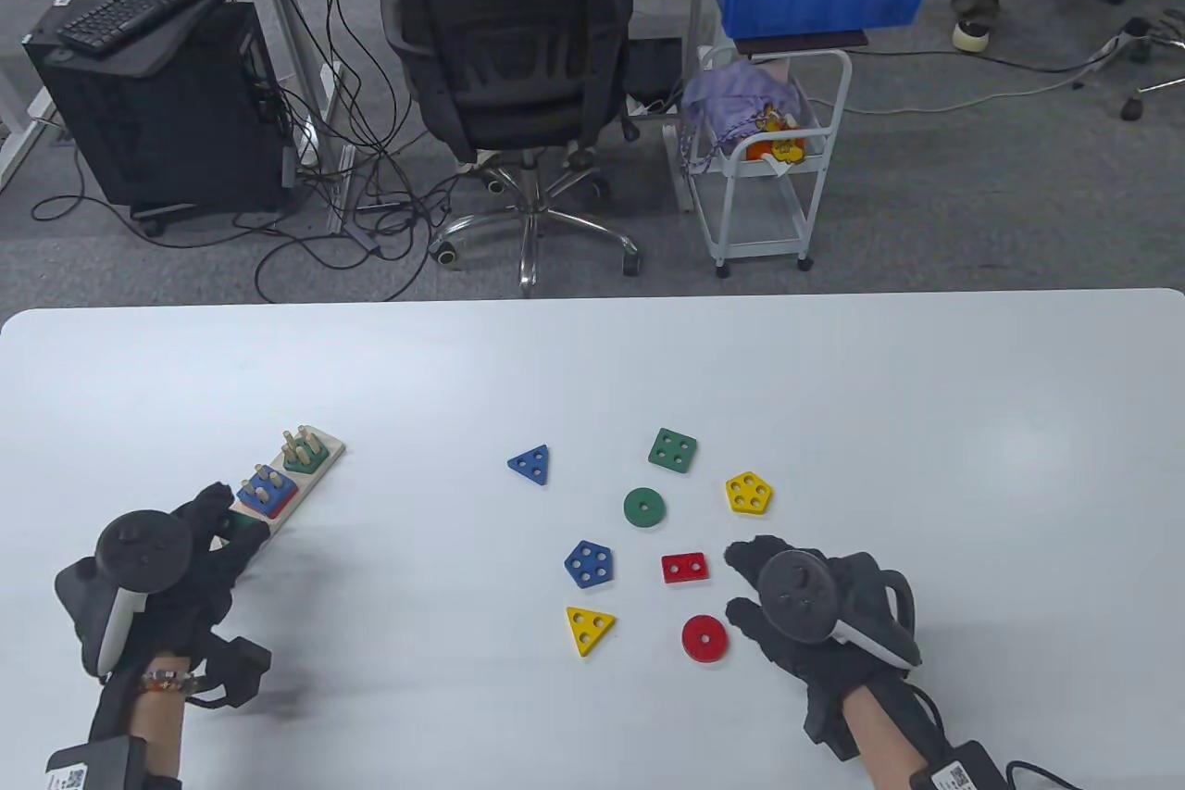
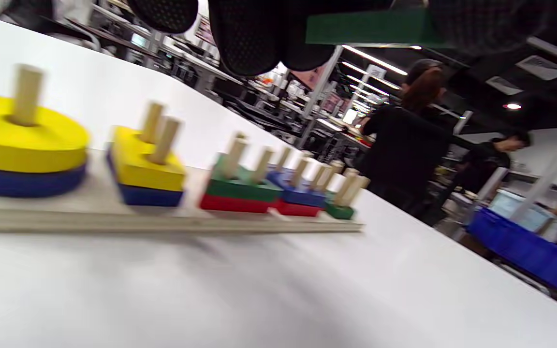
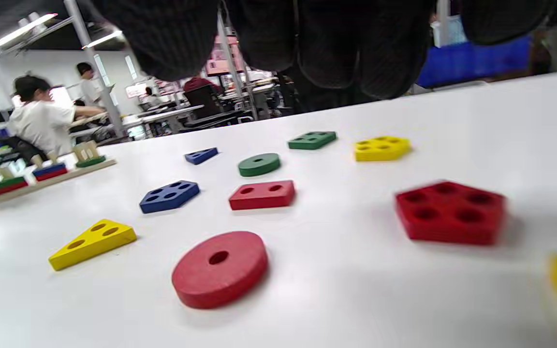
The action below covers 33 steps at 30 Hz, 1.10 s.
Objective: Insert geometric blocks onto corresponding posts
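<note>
Clearly the nearest risk sits at the lower left of the table view, where the left hand hovers over the near end of the peg board. In the left wrist view its fingertips pinch a green block above the posts. The shape of that block cannot be read, so it could be brought down on the wrong post group, or tilted so its holes jam on the pegs. The board is light-looking and unheld; a skewed push would probably slide it.

At the lower right, the right hand hangs over the loose blocks with fingers loosely curled, holding nothing. It is just beside the red disc and the red rectangle, and a red pentagon lies under it, so a careless reach could knock those aside.
</note>
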Each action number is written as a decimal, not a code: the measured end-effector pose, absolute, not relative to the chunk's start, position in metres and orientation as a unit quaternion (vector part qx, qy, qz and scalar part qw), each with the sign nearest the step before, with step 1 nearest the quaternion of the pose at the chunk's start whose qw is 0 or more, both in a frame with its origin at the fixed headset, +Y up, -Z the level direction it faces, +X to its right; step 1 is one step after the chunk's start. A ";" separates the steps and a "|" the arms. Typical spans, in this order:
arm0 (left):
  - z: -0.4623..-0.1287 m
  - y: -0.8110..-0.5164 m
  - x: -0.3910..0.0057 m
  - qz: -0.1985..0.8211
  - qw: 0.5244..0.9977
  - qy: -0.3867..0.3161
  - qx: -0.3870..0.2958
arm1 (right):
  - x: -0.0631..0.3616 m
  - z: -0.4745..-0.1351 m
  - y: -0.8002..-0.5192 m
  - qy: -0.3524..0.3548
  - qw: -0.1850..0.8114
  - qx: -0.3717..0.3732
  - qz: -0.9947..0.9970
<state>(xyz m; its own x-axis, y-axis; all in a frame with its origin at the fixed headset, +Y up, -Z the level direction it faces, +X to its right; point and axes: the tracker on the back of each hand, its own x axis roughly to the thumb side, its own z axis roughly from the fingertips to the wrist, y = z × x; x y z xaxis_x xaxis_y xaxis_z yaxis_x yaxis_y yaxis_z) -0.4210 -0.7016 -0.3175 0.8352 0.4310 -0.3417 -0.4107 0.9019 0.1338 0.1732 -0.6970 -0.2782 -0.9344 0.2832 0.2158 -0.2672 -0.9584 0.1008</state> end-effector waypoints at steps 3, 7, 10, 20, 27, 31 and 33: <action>-0.317 -0.711 -0.435 0.163 0.961 0.223 0.021 | 0.187 -0.273 -0.696 0.036 0.133 0.100 0.985; -0.316 -0.722 -0.445 0.105 0.961 0.256 0.021 | 0.193 -0.273 -0.691 0.021 0.126 0.089 0.988; -0.317 -0.730 -0.446 0.076 0.962 0.262 0.016 | 0.194 -0.272 -0.691 0.023 0.125 0.090 0.988; -0.318 -0.736 -0.444 0.037 0.962 0.270 0.004 | 0.195 -0.271 -0.691 0.031 0.109 0.079 0.990; -0.320 -0.737 -0.438 0.022 0.964 0.264 -0.004 | 0.195 -0.271 -0.691 0.037 0.106 0.077 0.991; -0.320 -0.726 -0.427 0.049 0.969 0.240 0.017 | 0.194 -0.271 -0.692 0.040 0.103 0.078 0.991; -0.320 -0.721 -0.416 0.062 0.974 0.216 0.023 | 0.194 -0.272 -0.692 0.041 0.102 0.078 0.991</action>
